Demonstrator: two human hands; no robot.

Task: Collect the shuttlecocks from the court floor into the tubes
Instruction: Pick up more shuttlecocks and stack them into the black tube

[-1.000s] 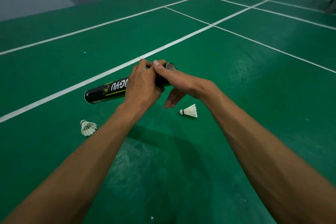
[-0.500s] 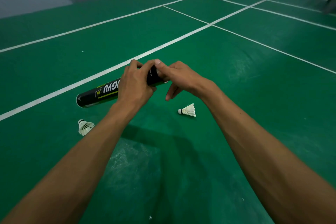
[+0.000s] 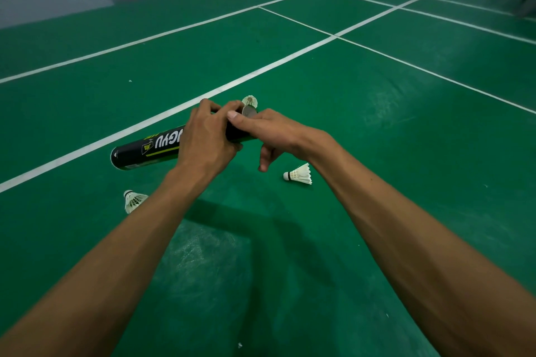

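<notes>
The left hand (image 3: pixel 207 139) is wrapped round the black tube (image 3: pixel 145 151) close to its open end, fingers curled over the top; the tube seems to be held off the court floor (image 3: pixel 391 139), roughly level, with its closed end pointing left. The right hand (image 3: pixel 272 133) meets it at the mouth, its thumb laid over the rim and pinching there; its lower fingers hang loosely curled and hold nothing, and what backs the thumb on the far side is hidden.

Just past the mouth sits the far shuttlecock (image 3: pixel 250 100); I cannot tell whether it lies on the floor beyond or is at the opening. The right shuttlecock (image 3: pixel 298 174) lies on its side just below the right hand, cork to the left; the left shuttlecock (image 3: pixel 133 200) lies under the tube's closed end, beside the left forearm; a white line (image 3: pixel 72 155) crosses the floor behind the tube, toward the far edge.

Several things could go wrong from here:
- With the tube level, a dip of the mouth would likely let anything inside slide back out.
- When the right hand lets go to reach down, the left hand alone carries the tube from one end, so the long end may sag or swing.
- A shuttlecock fed in askew or feathers first would probably catch the rim and crush.
- The left shuttlecock sits where a lowered arm or knee could flatten it.
</notes>
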